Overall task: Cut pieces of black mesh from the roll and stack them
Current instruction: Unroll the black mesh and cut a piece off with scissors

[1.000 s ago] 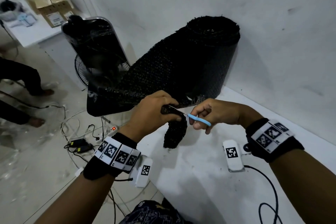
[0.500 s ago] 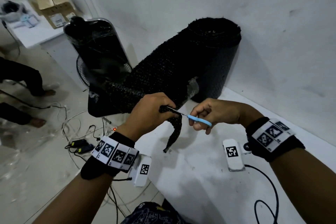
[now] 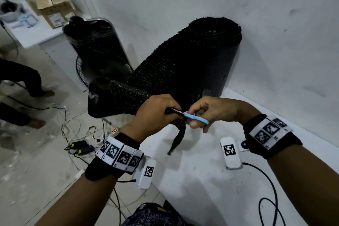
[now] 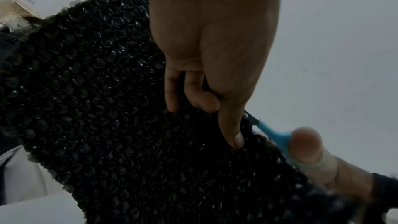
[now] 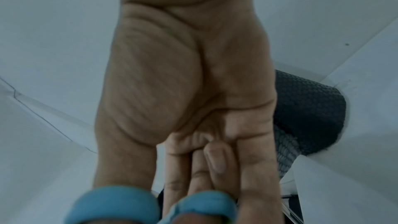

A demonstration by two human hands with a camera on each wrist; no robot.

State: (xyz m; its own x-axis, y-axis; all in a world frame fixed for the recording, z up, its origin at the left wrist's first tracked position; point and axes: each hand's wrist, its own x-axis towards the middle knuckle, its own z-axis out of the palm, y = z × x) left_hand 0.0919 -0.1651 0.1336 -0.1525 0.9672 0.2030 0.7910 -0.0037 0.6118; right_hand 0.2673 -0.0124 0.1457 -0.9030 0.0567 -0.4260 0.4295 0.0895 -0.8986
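A big roll of black mesh (image 3: 205,57) stands against the white wall, and its loose end runs down to my hands. My left hand (image 3: 156,113) grips the mesh edge (image 4: 120,108) in a fist. A narrow strip of mesh (image 3: 178,137) dangles below that fist. My right hand (image 3: 211,112) holds blue-handled scissors (image 3: 196,119), thumb and fingers through the blue loops (image 5: 150,205). The blades (image 3: 176,111) reach into the mesh right beside my left fingers. In the left wrist view the blue scissor handle (image 4: 275,137) shows just behind the mesh edge.
The white table (image 3: 201,180) lies under my hands. A black chair (image 3: 95,46) and a fan grille (image 3: 82,71) stand left of the roll. Cables and a power strip (image 3: 111,131) litter the floor. Another person's legs (image 3: 20,82) are at far left. Cardboard boxes (image 3: 51,5) sit on a far table.
The scissors have worked further into the mesh toward my left fist. The hanging piece has narrowed from a wide flap to a thin strip. Both hands stay close together.
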